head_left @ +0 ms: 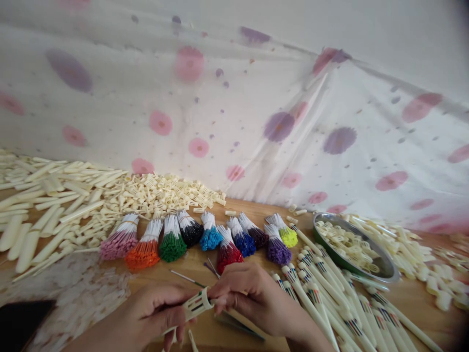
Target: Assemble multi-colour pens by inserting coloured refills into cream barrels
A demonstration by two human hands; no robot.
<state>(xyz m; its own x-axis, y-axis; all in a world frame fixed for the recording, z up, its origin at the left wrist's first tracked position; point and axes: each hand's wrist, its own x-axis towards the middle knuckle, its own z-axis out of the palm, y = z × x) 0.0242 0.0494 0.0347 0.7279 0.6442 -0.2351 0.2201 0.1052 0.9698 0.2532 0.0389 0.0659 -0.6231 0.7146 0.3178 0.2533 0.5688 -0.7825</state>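
My left hand (161, 313) is closed around a cream multicolour pen barrel (198, 304) with dark slots near its upper end. Fingers pinched, my right hand (249, 298) works at that slotted end; whatever lies between its fingertips is hidden. Just beyond the hands, bundles of thin refills stand fanned out in a row, among them pink (119, 239), orange (144, 247), green (172, 239), red (227, 249) and purple (277, 247). A few loose refills (186, 278) lie on the wooden table behind the barrel.
Many assembled pens (326, 293) are heaped at the right, beside a metal bowl (394, 274) of small cream parts. Cream barrels (27, 247) and slotted pieces (164, 193) pile up at left. Clear small pieces (80, 283) and a dark flat object (24, 322) lie front left.
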